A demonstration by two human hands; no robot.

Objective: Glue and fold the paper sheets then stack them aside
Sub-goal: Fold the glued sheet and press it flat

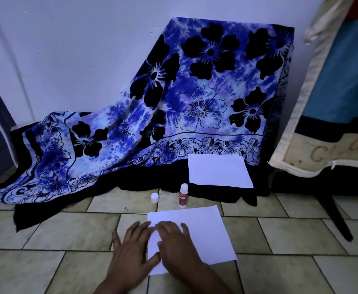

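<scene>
Fingers [141,227] of the left hand [131,253] are spread wide and flat, partly on the tile floor [67,230], partly on the left edge of a white paper sheet [197,236]. Beside it, the right hand [177,245] presses flat on the same sheet, fingers splayed, gripping nothing. Just behind the sheet stands a red glue stick [183,196]; its label is too small to read, and its white cap [155,197] sits apart to the left. Another white sheet [218,171] lies farther back on dark cloth [216,194].

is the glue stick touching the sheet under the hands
Apart. The head view shows a strip of bare tile between the glue stick and the sheet's far edge.
</scene>
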